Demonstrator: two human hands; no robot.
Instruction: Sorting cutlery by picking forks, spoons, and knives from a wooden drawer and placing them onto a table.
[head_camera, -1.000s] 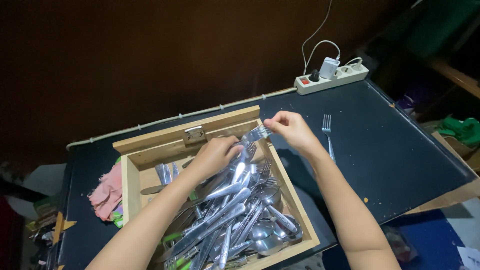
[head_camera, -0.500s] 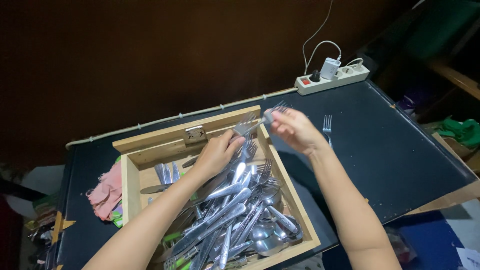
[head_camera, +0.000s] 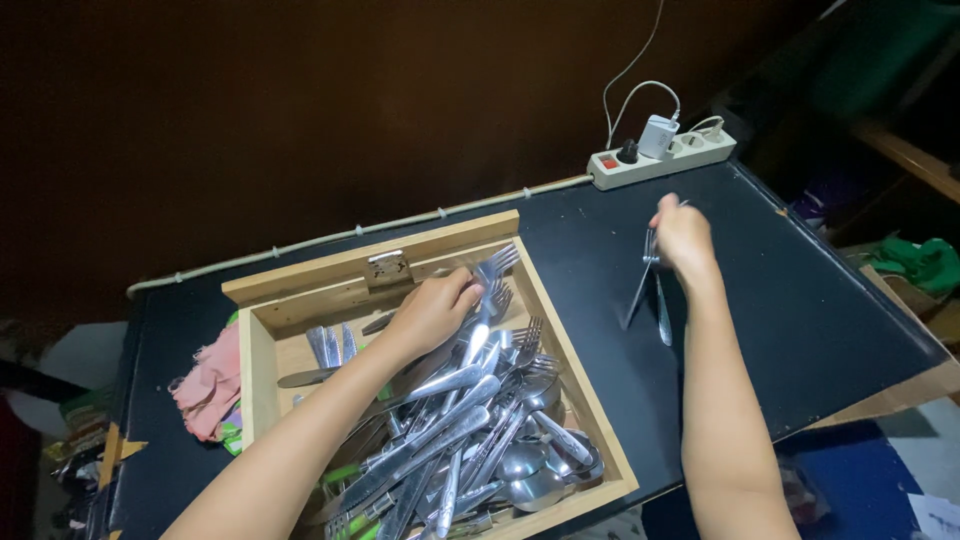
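A wooden box (head_camera: 590, 402) on the black table (head_camera: 780, 300) is full of steel forks, spoons and knives (head_camera: 470, 430). My left hand (head_camera: 435, 310) rests in the box near its back wall, closed on the handle of a fork (head_camera: 495, 268) whose tines point up and right. Over the table, right of the box, my right hand (head_camera: 682, 235) pinches another fork (head_camera: 637, 295) by its head, the handle hanging down to the left. A third fork (head_camera: 662, 315) lies on the table just beside it.
A white power strip (head_camera: 660, 155) with a charger and cables sits at the table's back edge. A pink cloth (head_camera: 212, 385) lies left of the box. A thin cable (head_camera: 350, 235) runs along the back. Green fabric (head_camera: 925, 260) lies off the table's right side.
My right hand took one fork from the bunch at the box and carried it right, over the table beside the lying fork. My left hand stayed in the box with its fork.
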